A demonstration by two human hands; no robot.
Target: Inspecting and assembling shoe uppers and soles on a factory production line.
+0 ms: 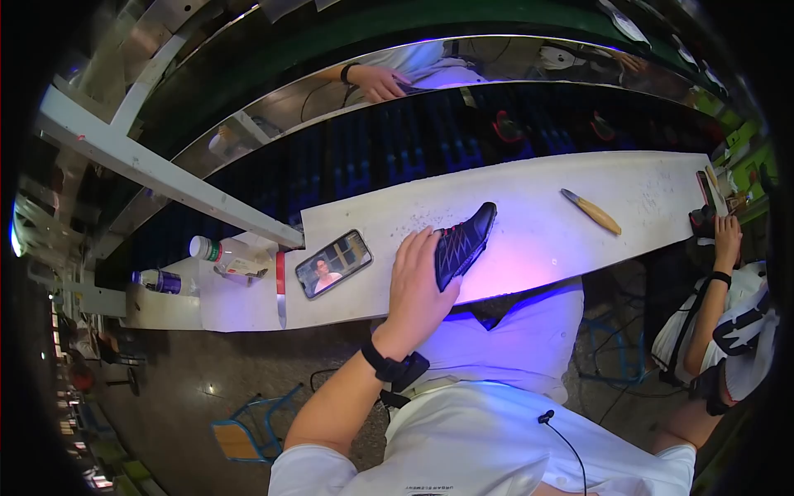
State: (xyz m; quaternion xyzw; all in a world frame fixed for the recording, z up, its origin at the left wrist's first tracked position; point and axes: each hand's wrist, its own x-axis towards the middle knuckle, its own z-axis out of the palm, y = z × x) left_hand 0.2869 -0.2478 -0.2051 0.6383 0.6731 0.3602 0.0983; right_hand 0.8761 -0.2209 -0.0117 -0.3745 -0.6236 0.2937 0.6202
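Observation:
My left hand (416, 277) is closed around the heel end of a black shoe (465, 246) with red and grey crossing lines on its side. The thumb lies on the near side and the fingers on the far side. The shoe's toe points away and to the right, above the white worktop (529, 186), under violet light. A phone (333, 263) lies to the left of this hand, its screen lit with a picture of a person. My right upper arm reaches out toward the lower right; the hand itself is not visible.
A wooden-handled tool (591, 212) lies right of the shoe; a red-handled knife (280, 289) lies left of the phone. Bottles (236, 259) lie at the far left. A co-worker's hand (728, 240) touches a dark object at the right end. A pale metal post (165, 169) slants across the left.

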